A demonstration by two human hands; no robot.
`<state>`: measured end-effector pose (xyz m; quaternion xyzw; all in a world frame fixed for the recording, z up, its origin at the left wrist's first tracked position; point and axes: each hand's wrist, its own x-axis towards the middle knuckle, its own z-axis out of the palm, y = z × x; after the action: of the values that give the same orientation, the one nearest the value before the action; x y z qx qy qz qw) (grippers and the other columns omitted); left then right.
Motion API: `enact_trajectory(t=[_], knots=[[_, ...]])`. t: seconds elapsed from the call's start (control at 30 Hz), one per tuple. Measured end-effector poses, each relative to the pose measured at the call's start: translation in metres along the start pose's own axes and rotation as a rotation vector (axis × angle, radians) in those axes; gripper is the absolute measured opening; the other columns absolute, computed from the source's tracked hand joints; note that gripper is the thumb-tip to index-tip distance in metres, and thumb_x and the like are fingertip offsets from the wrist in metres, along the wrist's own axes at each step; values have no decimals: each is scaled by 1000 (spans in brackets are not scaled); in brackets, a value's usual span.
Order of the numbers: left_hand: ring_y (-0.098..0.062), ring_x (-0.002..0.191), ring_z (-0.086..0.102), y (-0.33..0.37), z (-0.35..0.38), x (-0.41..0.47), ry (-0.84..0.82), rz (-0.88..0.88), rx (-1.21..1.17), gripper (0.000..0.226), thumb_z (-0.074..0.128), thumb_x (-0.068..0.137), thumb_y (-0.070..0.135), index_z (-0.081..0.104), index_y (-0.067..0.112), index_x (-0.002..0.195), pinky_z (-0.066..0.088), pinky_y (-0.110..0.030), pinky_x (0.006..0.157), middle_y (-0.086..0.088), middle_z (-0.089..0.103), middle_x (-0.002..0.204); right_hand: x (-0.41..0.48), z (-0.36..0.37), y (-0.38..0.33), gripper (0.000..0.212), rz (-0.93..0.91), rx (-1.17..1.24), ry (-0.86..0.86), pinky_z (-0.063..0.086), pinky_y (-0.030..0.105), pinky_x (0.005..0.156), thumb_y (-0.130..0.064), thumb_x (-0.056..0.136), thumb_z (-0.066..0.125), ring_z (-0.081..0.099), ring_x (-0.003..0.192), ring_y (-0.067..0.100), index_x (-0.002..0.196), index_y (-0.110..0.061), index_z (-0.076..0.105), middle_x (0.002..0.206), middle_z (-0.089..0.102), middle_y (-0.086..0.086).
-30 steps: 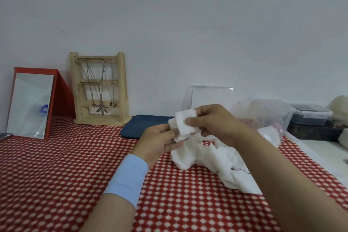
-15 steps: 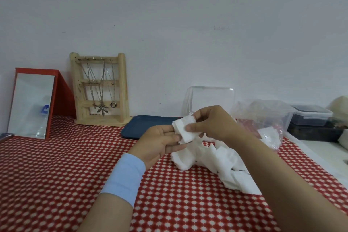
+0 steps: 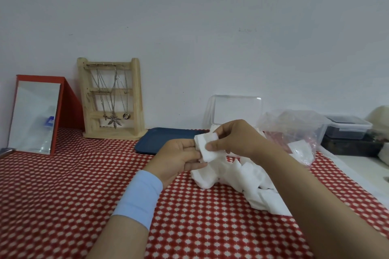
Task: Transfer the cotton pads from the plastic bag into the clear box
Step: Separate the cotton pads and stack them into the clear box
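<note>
A small stack of white cotton pads is held between both hands above the red checked tablecloth. My left hand grips the stack from the left side. My right hand pinches it from the right with thumb and fingers. Below and to the right lies a loose pile of cotton pads on the cloth. The crumpled plastic bag sits behind my right forearm with a few pads inside. The clear box stands behind my hands, its lid raised; its base is hidden.
A dark blue tray lies behind my left hand. A wooden jewellery stand with necklaces and a red-framed mirror stand at the back left. Lidded plastic containers sit at the right, beyond the table's edge.
Both hands stay together on the stack and have shifted slightly; my right thumb has slid across the top pad. The pile and bag have not moved.
</note>
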<state>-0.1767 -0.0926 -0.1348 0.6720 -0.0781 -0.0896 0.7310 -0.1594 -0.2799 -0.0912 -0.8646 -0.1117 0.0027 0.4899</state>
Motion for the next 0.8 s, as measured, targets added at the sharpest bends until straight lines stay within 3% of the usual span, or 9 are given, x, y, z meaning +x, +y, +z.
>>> enact_trajectory(t=[0.07,0.13,0.2,0.33,0.4,0.47,0.57,0.7,0.8], knots=[[-28,102,75,2,1,1,16,-47,-53,25,58,97,0,67,0,120,63,-35,82,-17,76,109,1,1,0,32,14,-22,-3,58,31,68,-18,69,92,66,71,11,96,-19,75,82,72,-4],[-30,101,74,4,3,0,5,-64,-141,25,61,98,13,67,0,119,63,-38,83,-19,76,109,0,-1,1,43,21,9,-37,54,21,58,-17,70,92,67,67,5,108,-20,72,79,71,-9],[-24,100,75,3,5,-1,16,-2,-22,30,73,89,19,70,5,115,63,-34,82,-12,78,107,-1,-4,1,32,20,63,-89,46,18,51,-18,75,89,64,58,2,103,-20,74,69,72,-10],[-21,98,76,-4,4,4,92,22,56,25,74,87,0,71,8,111,62,-30,78,-8,78,107,2,-13,5,9,16,70,-25,46,25,62,-29,88,76,65,64,8,90,-21,78,85,77,-3],[-23,100,75,-6,1,6,116,1,24,26,72,89,-1,70,7,114,62,-31,79,-10,77,109,4,-26,11,5,-23,-125,-22,48,22,71,-23,88,74,65,68,3,91,-22,78,86,76,-8],[-25,101,75,-8,-2,9,135,-20,-21,26,67,92,-1,69,5,117,62,-33,79,-12,76,112,3,-36,18,17,-13,-426,-174,47,15,78,-24,84,77,66,84,-4,99,-31,78,91,74,-18],[-28,99,75,-9,1,11,181,-45,-137,16,64,97,6,68,6,112,63,-36,79,-17,74,113,4,-38,29,23,58,-674,-324,48,19,84,-32,78,83,63,95,-2,99,-38,77,95,71,-23],[-30,101,74,-8,3,10,248,-21,-149,8,64,99,17,68,12,104,64,-37,77,-15,74,112,6,-38,31,10,19,-565,-240,46,16,72,-33,79,83,63,87,-3,84,-36,75,88,70,-21],[-28,102,73,-9,6,10,280,5,-106,6,65,98,15,70,13,100,64,-31,69,-14,74,110,4,-45,25,7,-13,-377,-218,55,25,85,-28,81,82,69,92,8,87,-27,78,90,76,-12]])
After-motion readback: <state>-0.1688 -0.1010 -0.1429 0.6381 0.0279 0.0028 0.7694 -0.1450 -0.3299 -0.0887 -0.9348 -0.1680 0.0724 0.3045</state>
